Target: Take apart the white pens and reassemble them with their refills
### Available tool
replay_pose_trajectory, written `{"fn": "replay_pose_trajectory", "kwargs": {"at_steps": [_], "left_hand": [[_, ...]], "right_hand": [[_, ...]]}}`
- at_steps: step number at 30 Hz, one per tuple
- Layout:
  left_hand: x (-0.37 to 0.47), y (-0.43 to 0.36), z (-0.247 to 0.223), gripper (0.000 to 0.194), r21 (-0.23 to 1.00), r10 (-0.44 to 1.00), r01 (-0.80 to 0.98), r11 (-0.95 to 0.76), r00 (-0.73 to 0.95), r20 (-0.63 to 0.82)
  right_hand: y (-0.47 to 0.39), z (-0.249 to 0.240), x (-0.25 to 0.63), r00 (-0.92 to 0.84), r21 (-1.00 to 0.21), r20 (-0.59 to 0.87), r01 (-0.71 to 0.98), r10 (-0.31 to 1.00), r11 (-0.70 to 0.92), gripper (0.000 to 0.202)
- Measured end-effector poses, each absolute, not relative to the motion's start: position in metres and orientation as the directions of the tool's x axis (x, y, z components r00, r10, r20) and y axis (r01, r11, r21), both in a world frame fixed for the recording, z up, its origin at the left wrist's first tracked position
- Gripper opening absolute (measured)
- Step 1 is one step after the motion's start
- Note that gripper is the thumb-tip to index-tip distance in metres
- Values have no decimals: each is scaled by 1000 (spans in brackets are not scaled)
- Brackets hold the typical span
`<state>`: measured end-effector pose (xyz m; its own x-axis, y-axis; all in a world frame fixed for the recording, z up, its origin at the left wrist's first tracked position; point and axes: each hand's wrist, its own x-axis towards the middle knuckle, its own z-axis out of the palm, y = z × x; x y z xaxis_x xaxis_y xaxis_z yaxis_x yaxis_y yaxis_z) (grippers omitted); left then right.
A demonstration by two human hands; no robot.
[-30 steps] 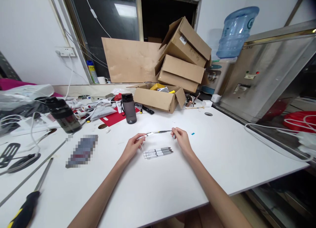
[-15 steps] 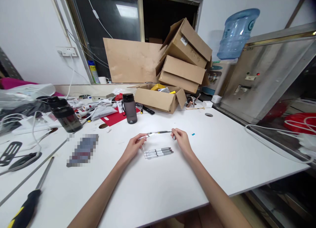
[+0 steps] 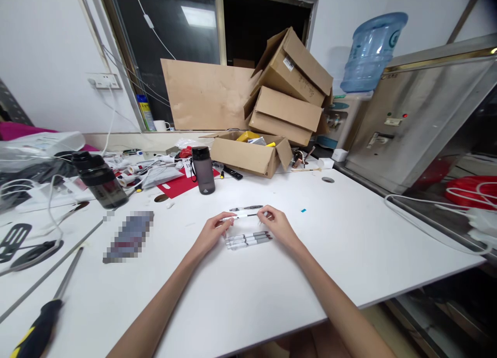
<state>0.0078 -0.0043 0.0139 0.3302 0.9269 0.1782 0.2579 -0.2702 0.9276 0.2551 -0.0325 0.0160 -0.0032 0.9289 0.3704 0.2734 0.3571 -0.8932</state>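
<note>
Between the two hands, over the white table (image 3: 330, 254), a pen (image 3: 245, 215) is held nearly level, its white barrel toward the left and its dark end toward the right. The left hand (image 3: 215, 227) has thumb and fingers pinched together on the barrel's end; the right hand (image 3: 277, 222) has its fingertips drawn together on the dark end. Any print on the pen is too small to read. Just beyond it a dark pen (image 3: 256, 207) lies on the table, and on the near side a row of pens (image 3: 250, 239) lies side by side, grey ends to the right. A blue scrap (image 3: 303, 210) sits to the right of the right hand.

Farther back, a bottle (image 3: 204, 174) with a small pale logo (image 3: 205, 191) low on its side stands by a red sheet (image 3: 176, 187). The open box (image 3: 240, 155) carries what looks like a "4" at its lower corner; the stacked boxes (image 3: 285, 109) bear a white label (image 3: 288, 63) and dark marks, illegible here. A round green emblem (image 3: 394, 39) marks the water jug (image 3: 368, 55). At right is a metal cabinet (image 3: 423, 109) with a red light (image 3: 405, 115); at near left lies a screwdriver (image 3: 39, 324). A window (image 3: 163, 27) fills the back wall.
</note>
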Motion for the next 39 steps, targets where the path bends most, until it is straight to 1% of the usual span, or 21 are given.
{"fn": "replay_pose_trajectory", "kwargs": {"at_steps": [4, 8, 10, 14, 16, 19, 21, 30, 39], "left_hand": [[9, -5, 16, 36, 930, 926, 243, -275, 328, 188], [9, -5, 17, 37, 929, 932, 244, -278, 305, 198], [8, -4, 16, 39, 932, 937, 240, -273, 286, 200], [5, 0, 12, 42, 944, 953, 221, -244, 233, 191], [4, 1, 12, 44, 949, 959, 214, -231, 213, 186], [5, 0, 13, 44, 952, 960, 203, -229, 211, 185], [6, -1, 15, 42, 954, 960, 198, -225, 211, 183], [7, -2, 15, 42, 950, 958, 208, -232, 219, 186], [11, -3, 13, 41, 950, 939, 206, -234, 302, 166]], "right_hand": [[-34, 14, 252, -17, -902, 358, 252, 934, 350, 22], [-30, 11, 252, 12, -926, 319, 217, 948, 309, 27], [-26, 10, 255, 59, -939, 307, 180, 950, 292, 28], [-18, 8, 263, 232, -951, 306, 121, 923, 285, 23], [-15, 8, 266, 253, -957, 291, 71, 923, 282, 23], [-16, 11, 266, 228, -958, 278, -4, 933, 286, 23], [-18, 13, 264, 214, -958, 277, -19, 937, 288, 23], [-22, 13, 259, 172, -957, 288, 12, 942, 290, 20], [-28, 14, 250, 42, -932, 358, 72, 933, 355, 17]]}}
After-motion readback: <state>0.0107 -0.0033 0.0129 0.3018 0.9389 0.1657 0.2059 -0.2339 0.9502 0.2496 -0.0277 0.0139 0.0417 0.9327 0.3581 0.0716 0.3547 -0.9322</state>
